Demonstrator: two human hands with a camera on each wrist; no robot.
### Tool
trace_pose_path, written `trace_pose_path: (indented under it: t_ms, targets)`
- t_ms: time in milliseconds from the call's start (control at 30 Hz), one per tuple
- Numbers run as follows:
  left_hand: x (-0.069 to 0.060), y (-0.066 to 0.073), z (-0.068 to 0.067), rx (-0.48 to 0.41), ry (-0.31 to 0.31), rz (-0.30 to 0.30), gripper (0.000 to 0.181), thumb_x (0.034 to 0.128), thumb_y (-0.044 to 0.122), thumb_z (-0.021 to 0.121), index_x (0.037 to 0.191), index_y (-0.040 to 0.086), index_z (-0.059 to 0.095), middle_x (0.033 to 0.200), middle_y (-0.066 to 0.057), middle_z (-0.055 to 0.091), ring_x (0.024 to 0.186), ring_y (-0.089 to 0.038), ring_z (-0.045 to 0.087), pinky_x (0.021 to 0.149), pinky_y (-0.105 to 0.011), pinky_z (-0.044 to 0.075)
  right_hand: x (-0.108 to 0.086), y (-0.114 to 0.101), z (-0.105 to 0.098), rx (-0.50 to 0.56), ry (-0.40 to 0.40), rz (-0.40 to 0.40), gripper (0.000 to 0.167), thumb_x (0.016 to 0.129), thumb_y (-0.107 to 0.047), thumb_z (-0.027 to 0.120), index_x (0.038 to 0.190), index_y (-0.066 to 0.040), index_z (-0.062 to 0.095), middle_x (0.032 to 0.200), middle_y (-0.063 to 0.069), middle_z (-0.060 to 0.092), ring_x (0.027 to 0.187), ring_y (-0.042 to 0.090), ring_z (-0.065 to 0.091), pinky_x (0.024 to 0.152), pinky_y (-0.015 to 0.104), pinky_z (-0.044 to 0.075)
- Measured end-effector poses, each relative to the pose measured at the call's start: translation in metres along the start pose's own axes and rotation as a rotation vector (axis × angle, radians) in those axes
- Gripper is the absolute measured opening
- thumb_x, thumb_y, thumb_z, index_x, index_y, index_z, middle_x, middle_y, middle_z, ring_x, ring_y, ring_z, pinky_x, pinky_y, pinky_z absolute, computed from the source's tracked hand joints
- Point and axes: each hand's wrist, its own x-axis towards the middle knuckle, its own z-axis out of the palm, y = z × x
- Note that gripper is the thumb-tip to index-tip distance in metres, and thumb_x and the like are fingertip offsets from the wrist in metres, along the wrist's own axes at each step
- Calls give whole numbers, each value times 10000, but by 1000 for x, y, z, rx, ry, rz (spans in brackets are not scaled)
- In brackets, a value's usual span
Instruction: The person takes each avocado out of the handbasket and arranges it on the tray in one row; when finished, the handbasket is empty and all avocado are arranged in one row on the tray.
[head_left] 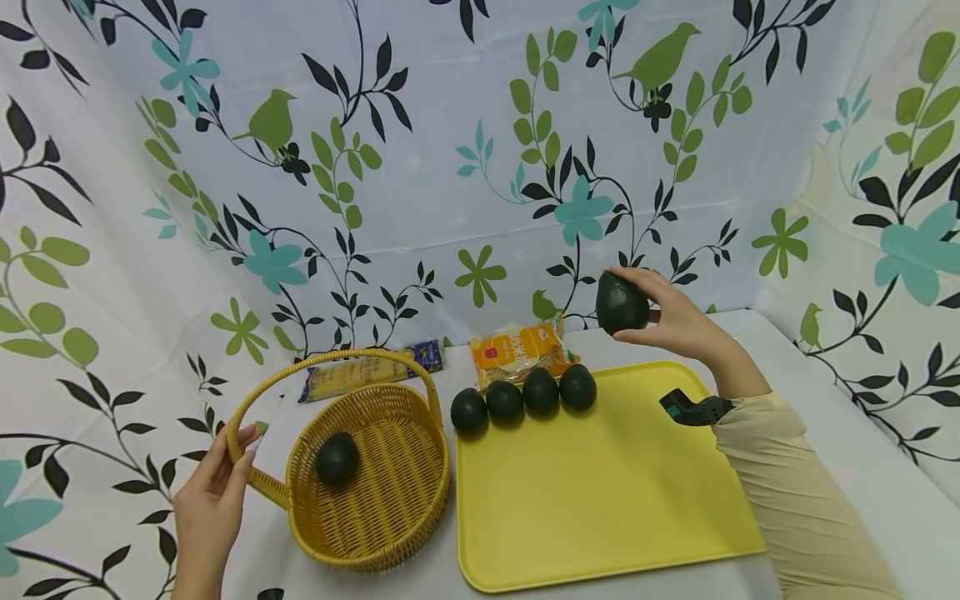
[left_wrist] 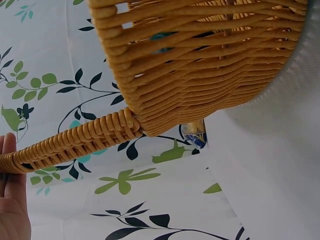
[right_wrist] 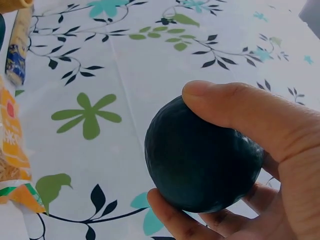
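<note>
Dark green and bumpy, an avocado [head_left: 621, 303] was held aloft near the far side of the yellow tray [head_left: 600, 500], pinched between the thumb and fingers of the right hand [head_left: 663, 312], while the left hand [head_left: 213, 492] curled round the handle [head_left: 352, 354] of the wicker basket [head_left: 397, 475]. Good handling probably meant a firm, gentle hold on those rounded flanks and a level, steady basket. A second avocado [head_left: 337, 459] rested inside on ribbed golden weave; four more avocados [head_left: 541, 392] lined the smooth tray's far edge

White table [head_left: 767, 350] under basket [head_left: 397, 454], tray [head_left: 607, 492], two packets [head_left: 517, 350]
</note>
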Motion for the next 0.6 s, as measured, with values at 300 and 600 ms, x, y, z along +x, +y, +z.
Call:
trace_pose_path:
  t_ms: [300,600]
  targets:
    - [-1,-1,-1,-2,-1,14,504,869,-41,611,1343,114,530,1115,255,598,1050,158,555,851,11,450,1,19,8,-21,-22,52,873,781,-181,772,1494,-184,268,1485,199,270,1199,394,469,904,540,535]
    - [-1,-1,-1,30,1,-24,512,881,1,615,1355,172,520,1125,236,611,1049,168,545,845,20,448,-1,40,15,-35,-68,118,874,786,-207,765,1495,-177,256,1484,223,252,1200,413,458,903,534,540]
